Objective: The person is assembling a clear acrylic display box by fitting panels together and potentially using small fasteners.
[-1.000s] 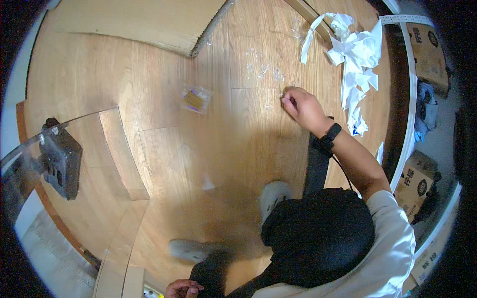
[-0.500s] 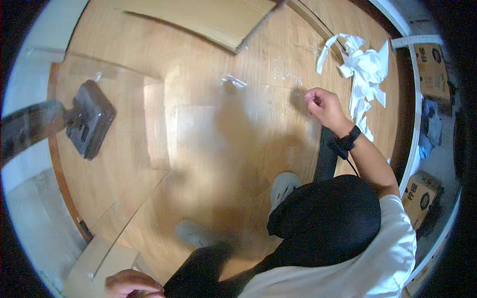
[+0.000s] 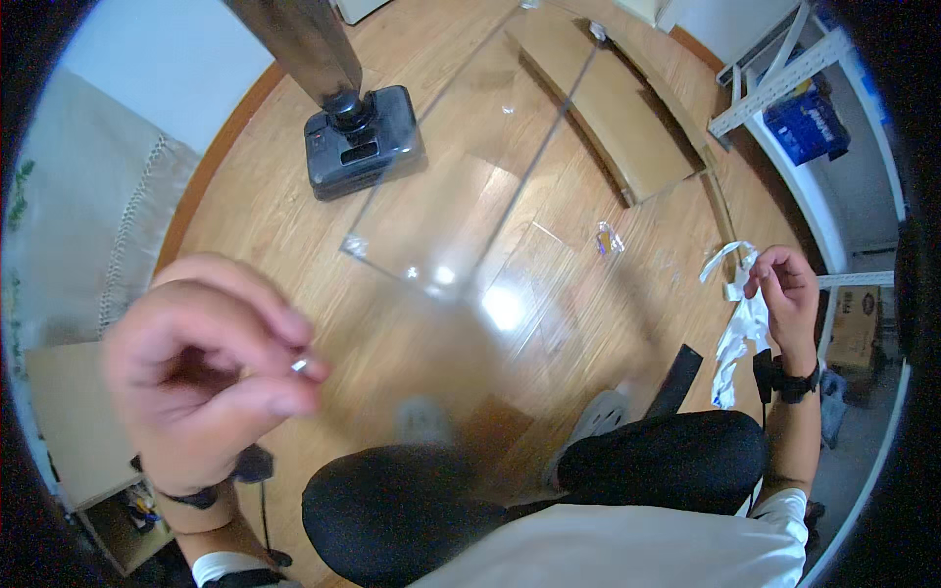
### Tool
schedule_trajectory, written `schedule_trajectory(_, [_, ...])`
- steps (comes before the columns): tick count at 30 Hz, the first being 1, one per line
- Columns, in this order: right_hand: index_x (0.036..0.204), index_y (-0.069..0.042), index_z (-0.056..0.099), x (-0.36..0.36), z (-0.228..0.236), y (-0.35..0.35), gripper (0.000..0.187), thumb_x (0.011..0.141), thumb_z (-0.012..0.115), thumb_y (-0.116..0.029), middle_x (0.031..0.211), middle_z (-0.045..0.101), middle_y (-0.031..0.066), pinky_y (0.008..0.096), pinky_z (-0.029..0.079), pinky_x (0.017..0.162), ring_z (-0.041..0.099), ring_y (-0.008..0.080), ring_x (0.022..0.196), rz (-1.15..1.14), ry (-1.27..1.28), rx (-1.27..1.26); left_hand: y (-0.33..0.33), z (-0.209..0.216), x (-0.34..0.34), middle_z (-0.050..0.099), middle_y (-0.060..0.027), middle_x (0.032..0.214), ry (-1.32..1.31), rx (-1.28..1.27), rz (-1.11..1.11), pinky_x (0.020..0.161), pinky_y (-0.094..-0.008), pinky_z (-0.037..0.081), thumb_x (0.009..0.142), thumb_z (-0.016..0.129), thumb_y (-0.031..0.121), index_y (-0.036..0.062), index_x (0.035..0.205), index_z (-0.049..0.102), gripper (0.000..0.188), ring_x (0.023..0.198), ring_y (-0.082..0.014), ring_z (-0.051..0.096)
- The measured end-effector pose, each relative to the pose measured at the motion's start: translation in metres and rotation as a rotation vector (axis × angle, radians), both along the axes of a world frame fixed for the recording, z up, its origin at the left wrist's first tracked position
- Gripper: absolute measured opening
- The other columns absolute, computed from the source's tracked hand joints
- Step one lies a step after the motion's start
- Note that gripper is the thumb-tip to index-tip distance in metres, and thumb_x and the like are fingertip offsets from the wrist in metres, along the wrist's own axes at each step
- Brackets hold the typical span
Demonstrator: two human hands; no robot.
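Observation:
My left hand (image 3: 211, 367) is raised close in front, at left, with thumb and fingertips pinched on a small shiny piece (image 3: 299, 366). Its kind is too small to make out. At the right, my right hand (image 3: 787, 294) has its fingers curled and pressed together; whatever they hold, if anything, is hidden. Crumpled white sheeting (image 3: 742, 343) lies on the floor just below and beside that hand. Between the hands and farther off is a clear panel (image 3: 461, 211) with bright reflections, apart from both.
A black floor-cleaner head (image 3: 358, 147) stands beyond the panel. Flattened cardboard (image 3: 618, 108) lies at the far right of the floor. Nearer are a small clear packet (image 3: 610, 238) and a black bar (image 3: 676, 382). White shelving (image 3: 784, 93) lines the right; a wooden cabinet (image 3: 74, 421) stands at left.
My left hand has come up from the lower edge, pinching the small shiny piece. The view has turned, so the floor cleaner, cardboard and sheeting sit elsewhere. My right hand stays closed.

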State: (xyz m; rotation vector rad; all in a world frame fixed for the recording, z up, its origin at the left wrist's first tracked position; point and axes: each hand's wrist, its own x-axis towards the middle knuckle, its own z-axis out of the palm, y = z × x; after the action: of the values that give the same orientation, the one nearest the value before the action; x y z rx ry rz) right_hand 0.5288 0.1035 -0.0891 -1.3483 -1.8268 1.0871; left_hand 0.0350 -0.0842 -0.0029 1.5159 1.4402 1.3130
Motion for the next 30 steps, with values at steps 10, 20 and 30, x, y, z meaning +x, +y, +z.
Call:
schedule_trajectory(10, [0.088, 0.0, 0.057, -0.152, 0.096, -0.08, 0.018, 0.097, 0.065, -0.013, 0.076, 0.063, 0.0092, 0.028, 0.051, 0.057, 0.062, 0.0162, 0.061, 0.288, -0.072, 0.109, -0.019, -0.106, -0.031, 0.065, -0.0164, 0.098, -0.516, -0.015, -0.071, 0.072, -0.0278, 0.057, 0.073, 0.083, -0.007, -0.0005, 0.087, 0.064, 0.024, 0.083, -0.0189, 0.068])
schedule_trajectory(20, [0.099, 0.003, 0.061, -0.295, 0.028, -0.149, 0.01, 0.093, 0.067, -0.002, 0.086, 0.068, 0.0179, 0.0344, 0.057, 0.063, 0.069, 0.0239, 0.07, 0.682, 0.079, -0.248, -0.029, -0.192, -0.022, 0.065, -0.0173, 0.104, -0.9, 0.099, -0.333, 0.083, -0.0325, 0.059, 0.08, 0.074, -0.015, -0.0019, 0.095, 0.061, 0.024, 0.093, -0.0211, 0.07])
schedule_trajectory(30, [0.106, 0.001, 0.057, -0.285, -0.018, -0.176, 0.011, 0.097, 0.061, -0.004, 0.089, 0.065, 0.0173, 0.0331, 0.056, 0.061, 0.067, 0.0235, 0.07, 0.314, 0.178, -0.358, -0.032, -0.234, -0.013, 0.068, -0.0098, 0.102, -0.818, -0.197, -0.152, 0.081, -0.0277, 0.055, 0.094, 0.066, -0.004, -0.0029, 0.112, 0.062, 0.018, 0.09, -0.0141, 0.067])
